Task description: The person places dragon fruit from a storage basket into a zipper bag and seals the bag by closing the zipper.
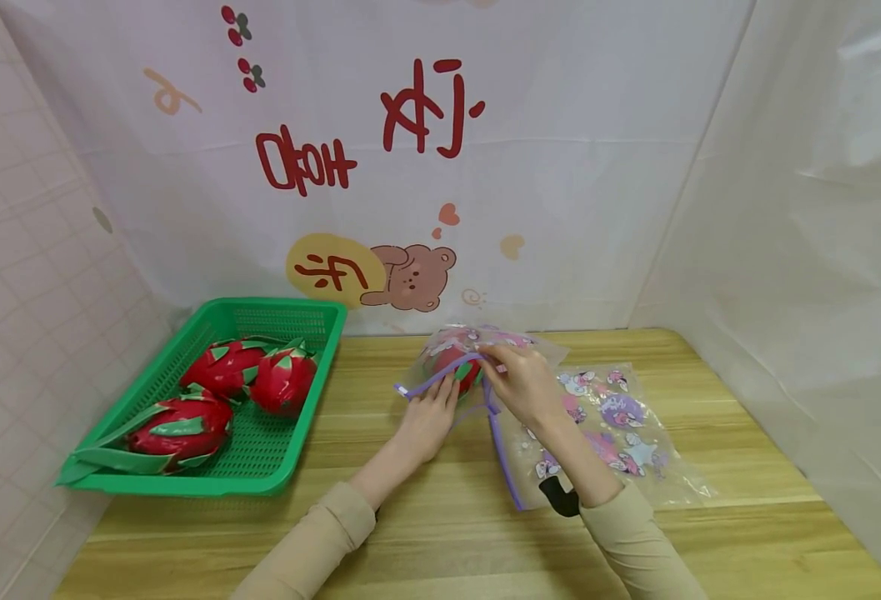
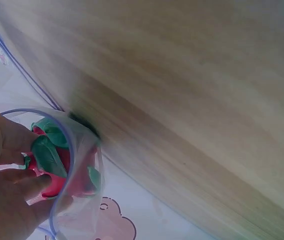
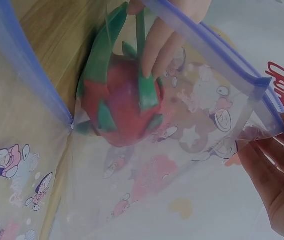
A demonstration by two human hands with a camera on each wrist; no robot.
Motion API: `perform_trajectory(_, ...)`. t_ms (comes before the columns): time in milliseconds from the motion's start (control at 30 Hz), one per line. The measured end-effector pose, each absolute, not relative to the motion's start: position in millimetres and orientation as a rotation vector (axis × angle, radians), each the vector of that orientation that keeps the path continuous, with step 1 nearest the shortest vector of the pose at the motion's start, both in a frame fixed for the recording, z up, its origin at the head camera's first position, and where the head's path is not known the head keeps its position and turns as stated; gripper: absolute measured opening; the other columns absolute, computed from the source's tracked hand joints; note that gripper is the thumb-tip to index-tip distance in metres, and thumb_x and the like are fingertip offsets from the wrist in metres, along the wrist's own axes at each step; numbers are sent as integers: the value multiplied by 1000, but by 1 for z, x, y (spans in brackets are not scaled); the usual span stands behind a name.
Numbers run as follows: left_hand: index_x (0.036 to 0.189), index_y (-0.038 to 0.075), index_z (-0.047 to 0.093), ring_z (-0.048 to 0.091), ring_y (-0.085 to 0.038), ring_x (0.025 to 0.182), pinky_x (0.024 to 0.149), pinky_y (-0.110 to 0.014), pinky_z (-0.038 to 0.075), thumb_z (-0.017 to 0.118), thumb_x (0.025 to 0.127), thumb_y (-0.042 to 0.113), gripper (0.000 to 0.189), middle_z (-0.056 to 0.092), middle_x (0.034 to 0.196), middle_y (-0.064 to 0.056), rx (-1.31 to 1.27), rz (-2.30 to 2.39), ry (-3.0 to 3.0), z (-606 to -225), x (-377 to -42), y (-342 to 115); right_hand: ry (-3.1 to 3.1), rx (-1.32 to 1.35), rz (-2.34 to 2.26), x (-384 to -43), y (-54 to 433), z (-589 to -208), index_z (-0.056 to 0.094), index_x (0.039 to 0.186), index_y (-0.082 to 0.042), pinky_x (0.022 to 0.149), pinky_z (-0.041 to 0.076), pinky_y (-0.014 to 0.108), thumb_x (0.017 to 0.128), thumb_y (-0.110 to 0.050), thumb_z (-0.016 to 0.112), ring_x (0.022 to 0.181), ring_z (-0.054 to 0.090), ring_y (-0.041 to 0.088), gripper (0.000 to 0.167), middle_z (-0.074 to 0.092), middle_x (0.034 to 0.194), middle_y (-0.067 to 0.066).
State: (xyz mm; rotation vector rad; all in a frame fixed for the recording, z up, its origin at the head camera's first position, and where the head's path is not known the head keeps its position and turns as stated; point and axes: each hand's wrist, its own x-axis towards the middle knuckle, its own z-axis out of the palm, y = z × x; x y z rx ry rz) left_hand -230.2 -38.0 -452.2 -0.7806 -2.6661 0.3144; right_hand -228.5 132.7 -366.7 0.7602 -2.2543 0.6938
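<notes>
A clear zip bag [image 3: 149, 180] with a purple zip edge and printed cartoon figures stands with its mouth open at the back of the table. Inside it is a red dragon fruit [image 3: 124, 102] with green leaves. My left hand [image 1: 427, 423] reaches through the mouth, its fairly straight fingers [image 2: 27, 187] against the fruit and its leaves. At the right of the mouth, my right hand [image 1: 526, 385] pinches the bag's zip edge between thumb and fingers, away from the fruit.
A green plastic basket [image 1: 260, 483] on the left holds several dragon fruits [image 1: 282, 382]. Another printed zip bag [image 1: 620, 442] lies flat on the wooden table [image 1: 455, 533], beneath my right forearm. A printed white cloth [image 1: 560, 167] hangs behind the table.
</notes>
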Motion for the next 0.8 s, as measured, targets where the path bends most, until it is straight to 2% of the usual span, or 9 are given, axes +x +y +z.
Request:
perform_trajectory(200,144,6,39,54,-23,123,65,-32,58,76,78,27,78,43,147,-9,-747,305,-2743,-451,-237,-35,-2256,760,695,-228,132,-366,71,98,0,60,58,27,85,-6,68,73,72,22,15,74,88,13)
perform_trajectory(300,146,7,36,56,-23,123,60,-29,57,76,79,26,80,41,148,-8,-742,306,-2778,-450,-239,-34,-2253,761,703,-228,132,-366,71,98,0,61,58,26,85,-5,68,73,72,22,15,74,89,13)
perform_trajectory(467,146,8,35,61,-20,113,48,-20,48,74,81,22,77,41,148,-6,-725,295,-2797,-448,-242,-32,-2241,763,696,-228,132,-366,71,97,0,60,58,26,85,-6,68,73,72,22,14,74,88,13)
perform_trajectory(600,145,9,38,63,-19,107,46,-20,46,73,82,21,74,42,148,-6,-720,296,-2783,-447,-243,-31,-2231,771,702,-228,131,-365,71,97,0,60,58,26,84,-5,68,73,72,22,14,74,89,13)
perform_trajectory(800,146,9,37,62,-19,112,50,-21,50,74,80,18,76,40,150,-6,-705,316,-2798,-449,-248,-29,-2220,771,710,-229,131,-362,71,97,1,61,58,25,83,-2,69,72,71,22,14,74,87,13)
